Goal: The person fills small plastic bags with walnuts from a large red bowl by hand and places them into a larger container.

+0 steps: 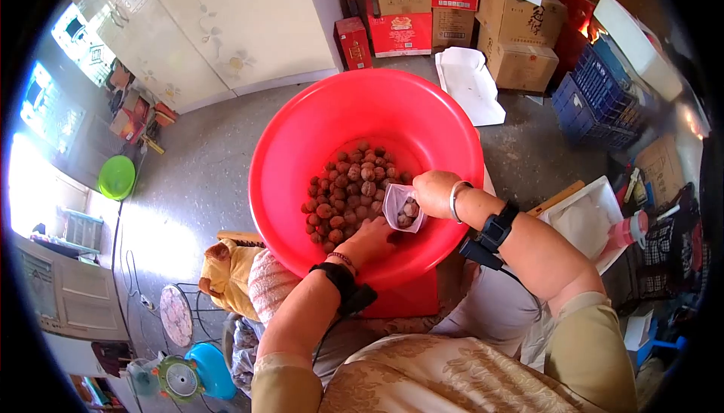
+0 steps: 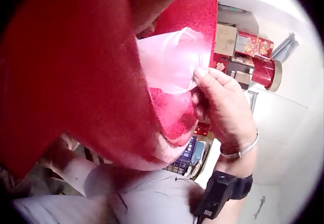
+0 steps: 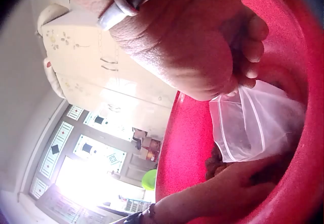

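Walnuts (image 1: 349,187) lie heaped on the bottom of a large red basin (image 1: 290,126). My right hand (image 1: 436,193) pinches the edge of a clear zip-lock plastic bag (image 3: 248,123) at the basin's near right side, seen also in the left wrist view. Several walnuts sit inside the bag, whose mouth stands apart in the head view. My left hand (image 1: 368,241) is down in the basin, right beside the bag and the near edge of the heap. Its fingertips are hidden, and I cannot tell whether they hold a walnut.
Cardboard boxes (image 1: 520,17) and a white foam tray (image 1: 469,81) stand beyond the basin. Blue crates (image 1: 599,96) are at the right. A white tray (image 1: 607,262) with a pink bottle (image 1: 627,230) lies near my right elbow. At the left are a round stool (image 1: 176,315) and a green basin (image 1: 117,177).
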### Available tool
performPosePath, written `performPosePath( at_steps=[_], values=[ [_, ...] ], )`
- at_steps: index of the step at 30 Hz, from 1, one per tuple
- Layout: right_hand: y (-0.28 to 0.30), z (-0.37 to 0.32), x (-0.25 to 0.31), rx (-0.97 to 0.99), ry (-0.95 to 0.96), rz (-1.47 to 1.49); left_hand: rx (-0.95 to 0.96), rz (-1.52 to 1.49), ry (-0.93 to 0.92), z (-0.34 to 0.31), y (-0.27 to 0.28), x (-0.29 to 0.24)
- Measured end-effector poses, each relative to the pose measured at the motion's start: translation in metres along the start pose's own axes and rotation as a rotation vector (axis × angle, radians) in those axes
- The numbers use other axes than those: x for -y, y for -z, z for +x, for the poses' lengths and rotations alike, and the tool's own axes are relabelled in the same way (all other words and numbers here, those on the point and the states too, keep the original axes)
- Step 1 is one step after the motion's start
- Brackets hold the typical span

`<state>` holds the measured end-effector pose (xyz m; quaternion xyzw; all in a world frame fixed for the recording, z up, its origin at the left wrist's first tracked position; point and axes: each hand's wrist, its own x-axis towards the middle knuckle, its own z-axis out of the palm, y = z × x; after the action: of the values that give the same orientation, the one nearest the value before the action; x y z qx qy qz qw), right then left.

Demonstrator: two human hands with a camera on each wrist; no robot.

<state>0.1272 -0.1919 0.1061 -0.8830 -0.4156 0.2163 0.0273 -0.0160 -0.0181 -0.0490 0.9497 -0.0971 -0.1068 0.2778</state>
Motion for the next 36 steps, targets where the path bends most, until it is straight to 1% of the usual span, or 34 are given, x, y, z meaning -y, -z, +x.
performPosePath(
  at_steps=[3,5,6,8,9,11,15,17,20,23,26,27,29,30,32,33,34,36],
  values=[
    [0.000,0.001,-0.001,-0.011,0.019,-0.019,-0.038,-0.006,0.008,0.000,-0.006,0.005],
    [-0.002,0.003,-0.002,-0.038,0.029,-0.010,0.049,-0.081,0.072,0.004,-0.015,0.013],
    [-0.001,0.002,-0.001,-0.035,0.032,-0.018,0.042,-0.086,0.074,0.005,-0.018,0.016],
    [0.002,0.001,0.001,-0.017,0.058,-0.042,0.020,-0.210,0.017,0.005,-0.026,0.022],
    [0.002,0.001,0.001,-0.015,0.060,-0.047,0.015,-0.213,0.018,0.005,-0.021,0.018],
    [0.001,0.002,0.000,-0.018,0.045,-0.026,0.140,-0.247,0.054,0.004,-0.009,0.011],
    [0.000,0.002,-0.001,-0.011,0.066,-0.029,0.130,-0.291,0.062,0.002,-0.005,0.007],
    [-0.003,0.004,-0.003,-0.035,0.074,-0.020,0.115,-0.292,0.114,-0.001,0.001,-0.001],
    [-0.005,0.006,-0.004,-0.019,0.084,-0.028,0.137,-0.273,0.151,0.005,-0.011,0.009],
    [-0.003,0.003,0.000,-0.021,0.074,-0.032,0.095,-0.218,0.132,0.005,-0.019,0.015],
    [-0.008,0.007,-0.004,-0.034,0.067,-0.025,0.083,-0.259,0.115,0.005,-0.019,0.017],
    [-0.008,0.008,-0.003,-0.034,0.068,-0.029,0.079,-0.261,0.113,0.003,-0.010,0.010],
    [-0.007,0.007,-0.003,-0.038,0.068,-0.032,0.184,-0.293,0.199,-0.002,0.018,-0.008],
    [-0.006,0.007,-0.004,-0.039,0.066,-0.035,0.182,-0.294,0.195,0.001,0.023,-0.007],
    [-0.005,0.006,-0.004,-0.025,0.066,-0.044,0.086,-0.298,0.316,0.005,0.032,-0.004],
    [-0.005,0.005,-0.003,-0.024,0.065,-0.046,-0.004,-0.264,0.387,0.010,0.030,0.011],
    [-0.005,0.004,-0.003,-0.041,0.069,-0.037,-0.004,-0.266,0.385,0.007,0.041,0.010],
    [-0.003,0.002,-0.001,-0.059,0.069,-0.029,-0.343,-0.383,0.531,-0.001,0.062,0.003]
  ],
)
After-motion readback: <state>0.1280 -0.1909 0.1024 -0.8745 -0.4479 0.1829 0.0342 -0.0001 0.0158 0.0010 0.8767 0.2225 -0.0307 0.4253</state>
